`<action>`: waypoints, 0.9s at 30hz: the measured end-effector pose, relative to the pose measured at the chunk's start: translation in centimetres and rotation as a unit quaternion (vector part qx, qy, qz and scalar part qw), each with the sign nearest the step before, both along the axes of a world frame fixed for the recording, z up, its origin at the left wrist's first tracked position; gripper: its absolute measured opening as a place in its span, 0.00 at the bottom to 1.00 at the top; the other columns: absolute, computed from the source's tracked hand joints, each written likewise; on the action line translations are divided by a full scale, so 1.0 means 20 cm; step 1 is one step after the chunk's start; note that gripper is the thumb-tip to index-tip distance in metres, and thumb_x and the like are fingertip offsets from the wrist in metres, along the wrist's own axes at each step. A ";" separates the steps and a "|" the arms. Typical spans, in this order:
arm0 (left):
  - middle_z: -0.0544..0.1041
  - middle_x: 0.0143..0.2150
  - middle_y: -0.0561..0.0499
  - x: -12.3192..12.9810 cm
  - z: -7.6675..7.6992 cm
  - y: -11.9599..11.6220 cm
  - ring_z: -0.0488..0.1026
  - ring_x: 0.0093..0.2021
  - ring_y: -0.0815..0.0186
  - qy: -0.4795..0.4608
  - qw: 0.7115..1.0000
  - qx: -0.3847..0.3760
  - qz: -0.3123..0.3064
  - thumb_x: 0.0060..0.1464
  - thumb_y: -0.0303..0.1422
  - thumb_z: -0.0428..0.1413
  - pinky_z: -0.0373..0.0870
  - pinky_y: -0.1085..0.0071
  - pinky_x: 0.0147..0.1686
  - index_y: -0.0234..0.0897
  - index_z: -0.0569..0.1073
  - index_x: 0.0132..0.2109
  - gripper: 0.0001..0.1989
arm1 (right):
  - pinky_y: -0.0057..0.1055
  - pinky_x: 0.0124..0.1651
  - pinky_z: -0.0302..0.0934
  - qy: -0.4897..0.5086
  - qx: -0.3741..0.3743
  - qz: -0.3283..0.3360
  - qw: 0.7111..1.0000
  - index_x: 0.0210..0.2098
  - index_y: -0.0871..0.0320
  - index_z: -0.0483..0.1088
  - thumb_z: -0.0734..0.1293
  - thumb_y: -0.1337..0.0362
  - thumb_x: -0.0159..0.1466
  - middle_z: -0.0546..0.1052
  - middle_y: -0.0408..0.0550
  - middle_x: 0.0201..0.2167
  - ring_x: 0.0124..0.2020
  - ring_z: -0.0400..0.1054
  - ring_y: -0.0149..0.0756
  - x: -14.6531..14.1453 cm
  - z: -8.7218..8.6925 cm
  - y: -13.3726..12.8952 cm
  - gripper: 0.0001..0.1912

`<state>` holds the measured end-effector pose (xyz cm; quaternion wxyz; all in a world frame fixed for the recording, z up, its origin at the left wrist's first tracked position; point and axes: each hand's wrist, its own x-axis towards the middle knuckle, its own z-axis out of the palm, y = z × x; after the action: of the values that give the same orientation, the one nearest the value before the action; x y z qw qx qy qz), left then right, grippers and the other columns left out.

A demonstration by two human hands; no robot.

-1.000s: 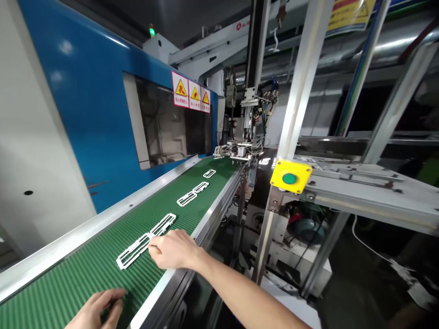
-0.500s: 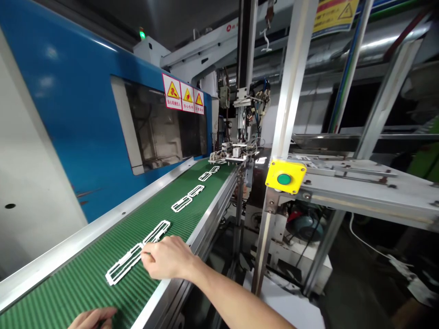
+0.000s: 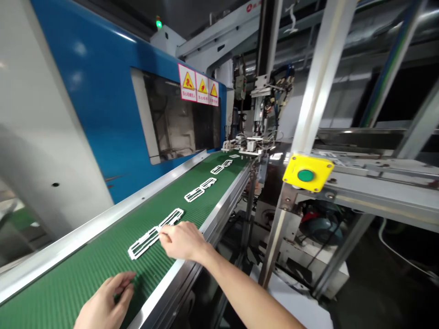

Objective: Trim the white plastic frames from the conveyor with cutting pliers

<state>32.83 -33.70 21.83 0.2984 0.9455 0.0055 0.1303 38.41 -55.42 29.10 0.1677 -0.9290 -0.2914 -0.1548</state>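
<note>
peering through the head view, i am counting six white frames lying as three pairs on one green conveyor belt (image 3: 68, 283), walled by two metal side rails (image 3: 143, 201): the nearest pair (image 3: 157, 228), the middle pair (image 3: 202, 187) and the far pair (image 3: 222, 166). one pale piece (image 3: 234, 156) is lying beyond them, too small to make out. my right hand (image 3: 181, 240) is meeting the nearest pair at its join, fingers curling in narrowly; i cannot tell whether they are pinching it. my left hand (image 3: 106, 304) is hanging lower, over the belt, thumb and fingers standing a little apart. one blue machine housing (image 3: 96, 100) is enclosing a dim interior behind its window (image 3: 174, 119) and bearing three warning panels (image 3: 202, 86). to the right, one yellow box (image 3: 308, 165) is carrying one green button (image 3: 306, 175).
</note>
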 end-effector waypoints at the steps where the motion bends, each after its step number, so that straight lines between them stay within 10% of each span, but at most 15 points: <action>1: 0.79 0.35 0.51 -0.02 0.04 -0.03 0.76 0.35 0.58 0.014 1.000 -0.001 0.015 0.49 0.41 0.47 0.71 0.67 0.34 0.42 0.75 0.38 0.15 | 0.25 0.27 0.51 -0.003 0.003 -0.002 1.000 0.33 0.54 0.70 0.54 0.63 0.62 0.76 0.42 0.26 0.24 0.66 0.31 0.00 0.00 0.00 0.13; 9: 0.74 0.44 0.44 -0.08 0.14 -0.12 0.72 0.44 0.57 0.030 0.998 0.021 0.045 0.55 0.36 0.43 0.67 0.65 0.44 0.33 0.70 0.47 0.18 | 0.26 0.29 0.49 -0.012 0.024 0.006 1.000 0.39 0.51 0.71 0.53 0.61 0.66 0.75 0.40 0.23 0.25 0.69 0.32 0.01 -0.01 0.00 0.15; 16: 0.62 0.59 0.33 0.18 0.17 -0.08 0.52 0.62 0.46 -0.026 0.991 0.134 -0.007 0.57 0.41 0.47 0.52 0.54 0.58 0.25 0.60 0.58 0.28 | 0.26 0.33 0.51 0.001 0.015 -0.002 1.000 0.40 0.52 0.71 0.54 0.61 0.66 0.77 0.42 0.27 0.30 0.71 0.33 0.00 0.00 0.01 0.15; 27: 0.68 0.47 0.38 0.06 0.31 -0.23 0.73 0.39 0.55 -0.039 0.997 0.066 0.022 0.48 0.31 0.57 0.69 0.61 0.42 0.30 0.71 0.47 0.18 | 0.28 0.31 0.57 -0.001 0.066 0.016 0.998 0.42 0.51 0.72 0.56 0.58 0.63 0.78 0.46 0.30 0.31 0.72 0.38 0.04 -0.02 -0.01 0.15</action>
<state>34.05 -38.32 27.95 0.2323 0.9570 0.0058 0.1737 39.30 -55.55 28.72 0.2307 -0.9109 -0.2957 -0.1720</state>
